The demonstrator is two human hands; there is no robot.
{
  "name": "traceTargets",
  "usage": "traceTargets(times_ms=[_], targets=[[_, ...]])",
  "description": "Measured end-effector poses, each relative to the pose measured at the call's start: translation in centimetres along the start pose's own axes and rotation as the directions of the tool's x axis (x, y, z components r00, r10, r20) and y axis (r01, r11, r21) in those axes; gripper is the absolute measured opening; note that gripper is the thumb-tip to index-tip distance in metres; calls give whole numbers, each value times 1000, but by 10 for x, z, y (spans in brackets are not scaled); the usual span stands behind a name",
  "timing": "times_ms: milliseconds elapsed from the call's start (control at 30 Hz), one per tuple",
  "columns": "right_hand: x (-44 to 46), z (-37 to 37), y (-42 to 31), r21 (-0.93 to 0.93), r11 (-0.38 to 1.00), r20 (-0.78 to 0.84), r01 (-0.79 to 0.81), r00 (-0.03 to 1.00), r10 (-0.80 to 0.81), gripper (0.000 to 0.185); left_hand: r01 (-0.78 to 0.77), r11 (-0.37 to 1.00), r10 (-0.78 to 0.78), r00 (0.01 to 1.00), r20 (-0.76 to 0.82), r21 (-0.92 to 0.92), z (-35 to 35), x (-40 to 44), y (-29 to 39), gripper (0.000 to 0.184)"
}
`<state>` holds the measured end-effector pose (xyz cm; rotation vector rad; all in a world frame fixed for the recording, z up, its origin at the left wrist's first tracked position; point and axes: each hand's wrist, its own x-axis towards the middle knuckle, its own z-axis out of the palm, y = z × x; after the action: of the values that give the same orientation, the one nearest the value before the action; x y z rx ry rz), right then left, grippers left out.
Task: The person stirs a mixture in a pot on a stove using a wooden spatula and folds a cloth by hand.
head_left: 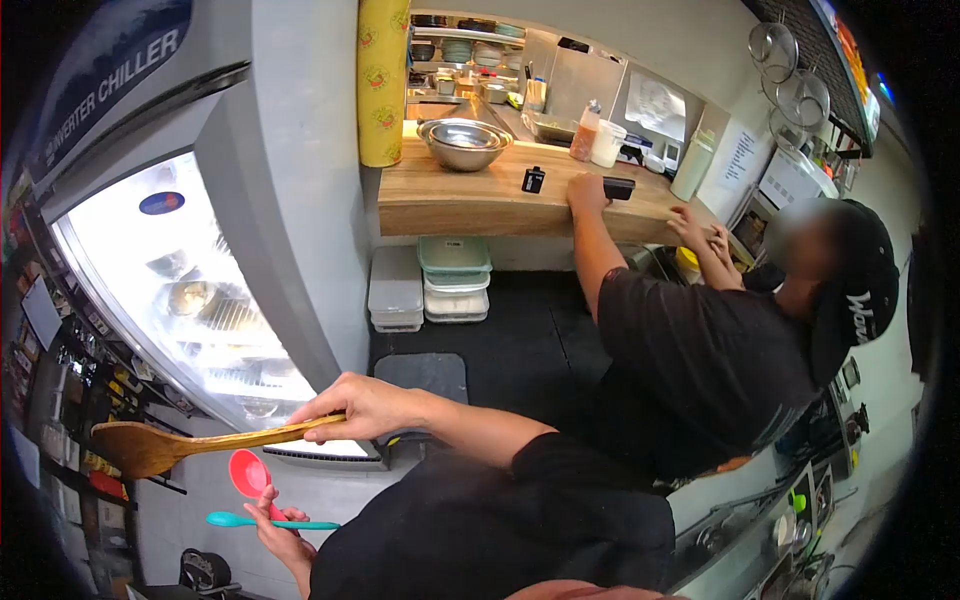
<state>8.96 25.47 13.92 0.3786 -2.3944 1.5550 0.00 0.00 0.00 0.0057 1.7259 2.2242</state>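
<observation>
White letters (120, 82) spelling "INVERTER CHILLER" are carried above the glass door of a chiller (300, 180), while white script on the black cap (882, 255) of a co-worker (700, 350) is only partly legible. A wooden spatula (225, 440) is pinched near its handle end between thumb and fingers of the right hand (378, 405), its blade held well beyond the fingertips. Below it, a pink scoop (249, 473) and a teal spoon (228, 519) are gripped by the left hand (280, 537), some fingers bent, others hidden. The right hand is framed against the chiller's lower edge; grey floor (175, 535) is seen past the left. Dark matting (520, 320) is bordered by a wooden counter (480, 215).
</observation>
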Motion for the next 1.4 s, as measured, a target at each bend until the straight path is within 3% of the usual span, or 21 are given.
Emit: traceTargets(times_ms=[67,167,300,367,400,467,533,567,700,767,900,967,1100,1167,1233,1300,1333,1400], targets=[[5,1,-3,-72,995,-9,75,997,-76,30,-57,998,56,997,-56,-17,3,0,13,60],[49,52,-14,-199,974,70,104,993,-92,29,-104,994,100,987,-126,-23,-54,17,37,60],[88,91,-17,-152,979,150,135,982,-113,30,-87,996,87,963,-256,14,-105,26,55,59],[108,112,-9,-83,981,176,178,971,-161,30,-100,991,61,929,-365,-88,-135,34,50,56],[119,122,-3,-111,972,182,208,966,-186,29,-88,990,41,932,-361,-114,-149,32,55,48],[142,140,-1,-103,970,208,219,959,-194,28,-216,971,236,920,-314,97,-181,40,47,40],[167,159,-2,-79,978,235,193,957,-170,27,-25,999,36,948,-318,37,-219,43,45,35],[180,168,1,-86,979,256,185,954,-157,27,-144,987,159,927,-339,67,-227,43,37,35],[231,204,20,-92,978,250,189,955,-161,28,-152,988,150,888,-434,31,-247,37,28,37],[259,219,41,-24,997,275,77,959,-67,27,-131,991,129,878,-462,27,-250,37,26,38],[315,253,73,238,971,315,15,945,-92,28,-118,985,22,818,-575,-129,-257,34,8,37],[347,273,81,310,950,351,-37,933,-78,29,-123,992,86,755,-650,-12,-253,27,21,35],[409,316,98,444,894,429,-61,890,-152,29,-89,993,-12,543,-839,-72,-234,13,42,32],[434,334,98,446,887,486,-119,864,-128,32,-49,994,112,410,-905,100,-228,13,36,29],[453,359,108,452,884,534,-117,830,-163,32,-14,999,51,307,-950,49,-219,10,42,27],[452,386,110,512,833,566,-209,812,-144,29,-101,989,126,191,-973,108,-209,6,38,28],[453,401,114,513,828,603,-225,781,-161,29,-145,988,68,156,-985,45,-199,2,42,28],[450,433,123,497,763,705,-414,705,-76,30,-176,984,26,70,-997,13,-184,-8,36,28]])
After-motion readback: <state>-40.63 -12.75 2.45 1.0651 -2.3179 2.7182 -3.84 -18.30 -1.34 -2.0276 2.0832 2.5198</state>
